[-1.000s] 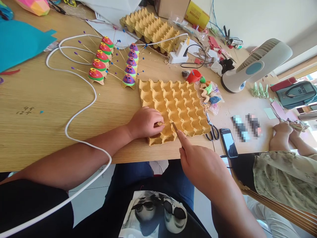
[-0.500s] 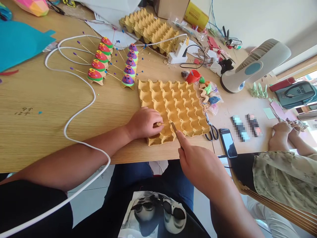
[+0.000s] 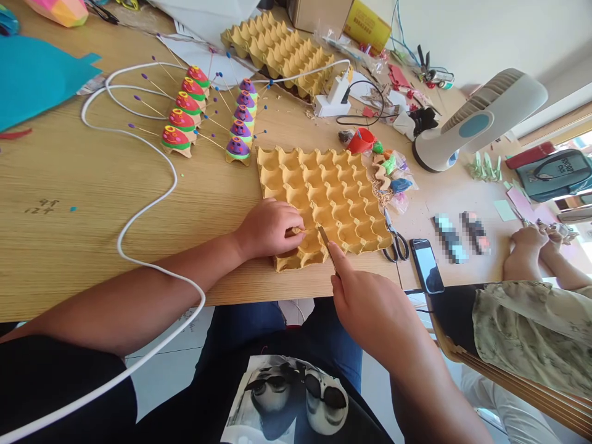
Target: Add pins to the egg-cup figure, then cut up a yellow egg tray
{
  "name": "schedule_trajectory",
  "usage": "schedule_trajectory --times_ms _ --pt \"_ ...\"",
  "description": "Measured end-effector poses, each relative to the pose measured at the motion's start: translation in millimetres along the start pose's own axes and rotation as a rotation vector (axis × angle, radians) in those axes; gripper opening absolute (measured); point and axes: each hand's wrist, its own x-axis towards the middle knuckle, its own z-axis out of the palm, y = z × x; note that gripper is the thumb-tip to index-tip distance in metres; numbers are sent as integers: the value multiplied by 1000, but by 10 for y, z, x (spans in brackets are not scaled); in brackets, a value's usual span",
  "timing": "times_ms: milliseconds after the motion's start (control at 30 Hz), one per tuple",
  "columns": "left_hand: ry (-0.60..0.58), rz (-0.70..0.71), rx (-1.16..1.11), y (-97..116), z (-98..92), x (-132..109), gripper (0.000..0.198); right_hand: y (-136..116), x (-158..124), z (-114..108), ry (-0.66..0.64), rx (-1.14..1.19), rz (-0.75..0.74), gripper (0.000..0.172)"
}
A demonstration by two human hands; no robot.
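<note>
A yellow-brown egg tray [image 3: 305, 179] lies near the table's front edge with its cups facing up. My left hand [image 3: 272, 228] is closed on the tray's left part, fingers curled around one of its raised peaks. In my right hand [image 3: 361, 290] is a knife [image 3: 324, 236] with a narrow blade, the index finger laid along its back. The blade's tip touches the tray between two rows of cups, to the right of my left hand. Most of the knife's handle is hidden by my fingers.
Scissors [image 3: 395, 242] and a phone [image 3: 426, 265] lie right of the tray. Painted egg-carton caterpillars [image 3: 178, 127] stand behind, near a white cable [image 3: 134, 222] that crosses my left forearm. A fan [image 3: 462, 135] stands at the right. Another person's hands [image 3: 530, 237] are at far right.
Almost nothing differs; both hands and the knife keep their places on the tray. The view has shifted very slightly.
</note>
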Motion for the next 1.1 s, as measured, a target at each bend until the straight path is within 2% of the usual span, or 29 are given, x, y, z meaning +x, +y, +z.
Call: schedule_trajectory --times_ms 1100 --pt "-3 -6 2 -6 10 -5 20 -31 -3 -15 -28 -69 -25 70"
